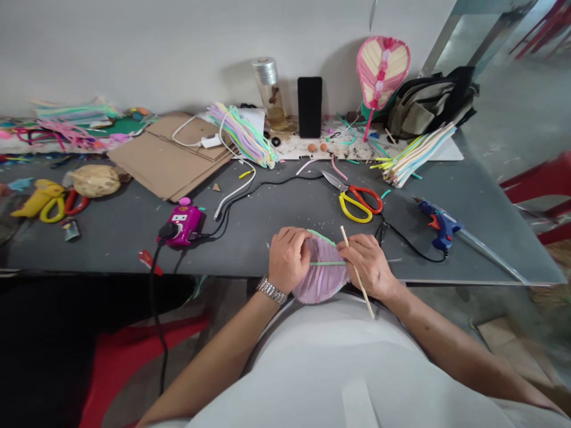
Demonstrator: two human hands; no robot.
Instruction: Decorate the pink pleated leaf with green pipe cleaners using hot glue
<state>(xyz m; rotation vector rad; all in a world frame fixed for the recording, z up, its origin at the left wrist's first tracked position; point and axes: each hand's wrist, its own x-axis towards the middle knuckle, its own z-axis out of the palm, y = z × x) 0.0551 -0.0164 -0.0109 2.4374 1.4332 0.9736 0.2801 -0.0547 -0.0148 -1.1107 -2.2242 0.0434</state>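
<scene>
At the table's near edge, my left hand is closed on the left side of a small purple fan with a green rim and a green midline. On the other side my right hand is closed too, its fingers pinching a cream pipe cleaner that slants down across the hand. The fan's right edge meets those fingers; whether they also grip it is hidden. Beyond my hands lie scissors with one yellow and one red handle. A blue glue gun with a clear glue stick rests to the right.
A magenta power adapter with cables sits left. Behind are cardboard, pipe cleaner bundles, a bottle, a phone, a finished-looking pink fan and a bag. Another person's hand shows far left.
</scene>
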